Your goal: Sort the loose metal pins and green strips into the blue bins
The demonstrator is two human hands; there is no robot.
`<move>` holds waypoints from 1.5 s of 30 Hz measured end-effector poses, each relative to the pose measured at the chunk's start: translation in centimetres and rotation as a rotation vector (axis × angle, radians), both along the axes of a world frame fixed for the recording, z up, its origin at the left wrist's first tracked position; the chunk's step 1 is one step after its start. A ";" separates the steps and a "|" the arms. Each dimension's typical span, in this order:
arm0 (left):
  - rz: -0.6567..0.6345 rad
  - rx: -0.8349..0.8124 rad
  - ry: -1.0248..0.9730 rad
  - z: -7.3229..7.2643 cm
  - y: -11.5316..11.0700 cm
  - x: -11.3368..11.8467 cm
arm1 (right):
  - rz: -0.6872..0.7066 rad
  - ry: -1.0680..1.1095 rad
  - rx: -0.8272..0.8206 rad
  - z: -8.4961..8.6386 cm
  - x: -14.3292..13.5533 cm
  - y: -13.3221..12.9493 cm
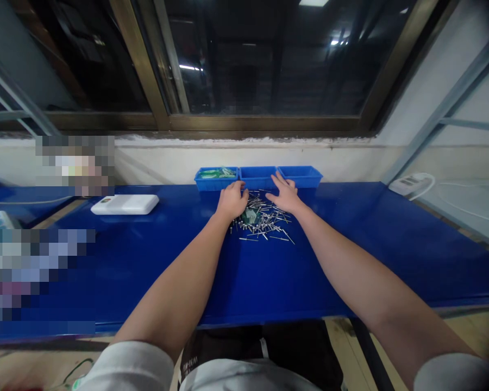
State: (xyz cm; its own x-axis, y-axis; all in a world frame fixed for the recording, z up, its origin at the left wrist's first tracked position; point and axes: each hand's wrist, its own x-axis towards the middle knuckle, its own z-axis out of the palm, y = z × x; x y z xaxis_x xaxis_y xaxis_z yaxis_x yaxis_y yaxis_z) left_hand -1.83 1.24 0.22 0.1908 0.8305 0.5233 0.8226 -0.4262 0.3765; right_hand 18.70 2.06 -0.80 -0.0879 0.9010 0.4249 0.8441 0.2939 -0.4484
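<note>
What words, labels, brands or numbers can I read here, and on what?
None reads clearly.
White lettering on the dark cloth at the lap: too blurred.
Mark on the white box at left: too small.
Markings on the white object at right: too small.

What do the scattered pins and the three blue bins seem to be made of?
Scattered pins: probably bare metal, smooth and shiny; they look silvery with bright glints.
Blue bins: likely moulded plastic, slightly glossy, judging by the even colour and thin rims; exact type can't be told.
</note>
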 end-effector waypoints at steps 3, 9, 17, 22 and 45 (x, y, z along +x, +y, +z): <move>0.001 -0.011 0.019 -0.1 0.1 -0.1 | -0.008 0.042 0.102 0.2 0.1 0.0; -0.012 -0.108 0.122 -0.4 0.2 -0.1 | 0.127 0.049 0.086 0.7 -0.1 -0.6; -0.180 -0.183 0.193 -0.3 -0.5 0.1 | 0.311 -0.017 -0.047 0.7 -1.0 -0.9; -0.208 -0.189 0.201 -0.4 -0.3 0.1 | 0.321 0.100 -0.110 0.4 -0.8 -0.6; -0.330 0.007 0.126 0.4 -0.5 0.2 | 0.407 0.596 -0.141 0.8 -0.8 -0.6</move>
